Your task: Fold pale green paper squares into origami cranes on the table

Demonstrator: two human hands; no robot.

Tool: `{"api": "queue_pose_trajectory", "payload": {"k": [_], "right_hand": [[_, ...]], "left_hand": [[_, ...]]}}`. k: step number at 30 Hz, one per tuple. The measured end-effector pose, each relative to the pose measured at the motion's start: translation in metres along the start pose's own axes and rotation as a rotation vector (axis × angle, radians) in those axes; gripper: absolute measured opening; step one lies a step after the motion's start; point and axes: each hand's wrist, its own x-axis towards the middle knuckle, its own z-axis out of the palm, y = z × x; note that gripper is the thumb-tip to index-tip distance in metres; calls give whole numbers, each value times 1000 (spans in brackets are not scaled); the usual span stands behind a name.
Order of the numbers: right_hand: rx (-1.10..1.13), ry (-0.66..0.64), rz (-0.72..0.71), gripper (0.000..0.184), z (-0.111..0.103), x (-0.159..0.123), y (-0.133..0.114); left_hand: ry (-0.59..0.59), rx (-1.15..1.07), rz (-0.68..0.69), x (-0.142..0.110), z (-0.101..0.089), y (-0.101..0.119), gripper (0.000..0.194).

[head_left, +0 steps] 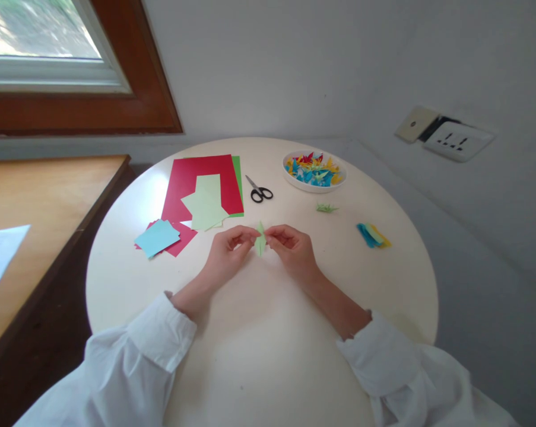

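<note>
Over the middle of the round white table, a small piece of folded pale green paper is held between my two hands. My left hand pinches its left side with thumb and forefinger. On its right side, my right hand has the same kind of pinch. The folded paper is narrow and pointed at its far and near ends. Beyond my hands lie scissors with black handles. Pale green paper sheets lie just past my left hand.
Large red sheets and light blue squares lie at left. A white dish holds many folded paper cranes. Green folded pieces and a blue and yellow folded stack lie at right. A wooden desk stands left.
</note>
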Motion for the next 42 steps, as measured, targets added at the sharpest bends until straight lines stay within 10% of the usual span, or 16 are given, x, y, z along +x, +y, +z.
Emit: {"api": "queue_pose_trajectory", "payload": {"k": [42], "right_hand": [[10, -48, 19, 20, -4, -1, 0]], "left_hand": [[26, -101, -150, 0, 0, 7, 23]]}}
